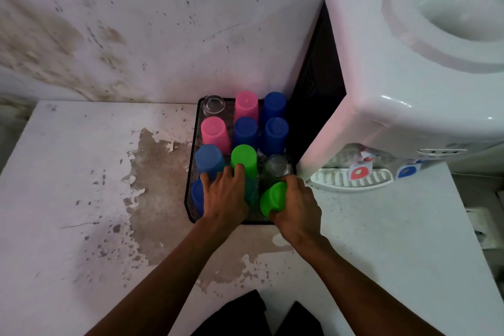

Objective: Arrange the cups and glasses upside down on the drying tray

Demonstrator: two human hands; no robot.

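Twelve or so vessels: most stand upside down in rows on the black wire-mesh drying tray [191, 196], which sits at the table's far edge, between the peeling white table top [81, 172] and the white water dispenser [409, 90].
Right hand [296, 207]: wrapped around the side of a bright green plastic cup [272, 198], tilted at the tray's near right corner.
Left hand [226, 194]: spread wide over a darker cup in the tray's near row, mostly hidden; fingertips [240, 168] touch a second upright-inverted green plastic cup [244, 158]. Whether it grips, I cannot tell.
Plastic cups: likely light, stiff, hard to break; may be slick if wet. Hold round the wall, mid-height.
Clear glass tumbler [276, 168]: just beyond the right hand, likely heavier and fragile.
Risk: knuckles nudging that glass while setting the cup down.
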